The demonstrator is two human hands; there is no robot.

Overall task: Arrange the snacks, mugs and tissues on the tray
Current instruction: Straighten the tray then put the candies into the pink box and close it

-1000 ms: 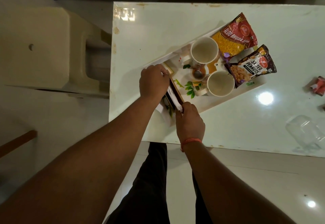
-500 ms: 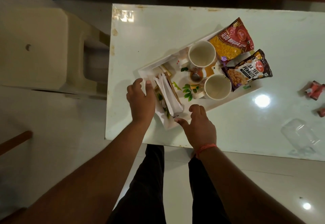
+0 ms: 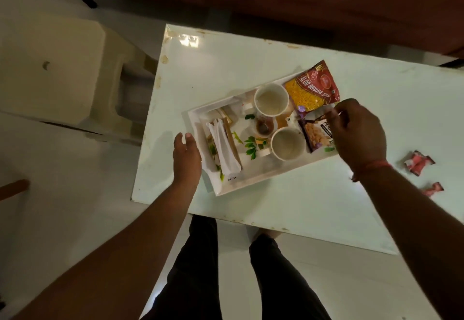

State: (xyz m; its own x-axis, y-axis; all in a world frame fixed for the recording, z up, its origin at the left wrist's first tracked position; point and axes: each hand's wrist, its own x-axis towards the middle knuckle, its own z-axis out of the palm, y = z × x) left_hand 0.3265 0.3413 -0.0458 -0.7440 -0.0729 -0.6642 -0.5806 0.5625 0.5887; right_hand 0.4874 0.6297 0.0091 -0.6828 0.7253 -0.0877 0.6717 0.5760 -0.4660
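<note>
The right hand (image 3: 356, 131) covers most of the salted peanuts packet (image 3: 316, 136) at the tray's right end, so only the packet's left part, with the peanut picture and a few letters, shows. Its fingers are curled over the packet's upper edge, but whether they actually pinch it cannot be told from this angle. The left hand (image 3: 187, 155) lies flat with fingers loosely spread at the left end of the white tray (image 3: 247, 183), gripping nothing; whether it touches the rim is hard to make out.

On the tray, the aloo bhujia packet (image 3: 312, 86) leans over the far right corner, its top sticking out past the rim. Two empty white mugs stand just left of the packets, the far mug (image 3: 271, 99) and the near mug (image 3: 288, 144), with a printed leaf-and-cup pattern on the tray floor between them. The white tissues (image 3: 224, 147) sit in a wooden holder (image 3: 229, 134) at the left end; the holder is mostly hidden under them.

The tray sits skewed on the glossy white worktop (image 3: 301, 209), its left end near the worktop's left edge, with open surface behind it and in front. Two red crumpled wrappers (image 3: 418, 163) lie well apart to the right. A pale plastic stool (image 3: 62, 73) stands left of the worktop. The person's dark trousers (image 3: 195, 269) show below the near edge.
</note>
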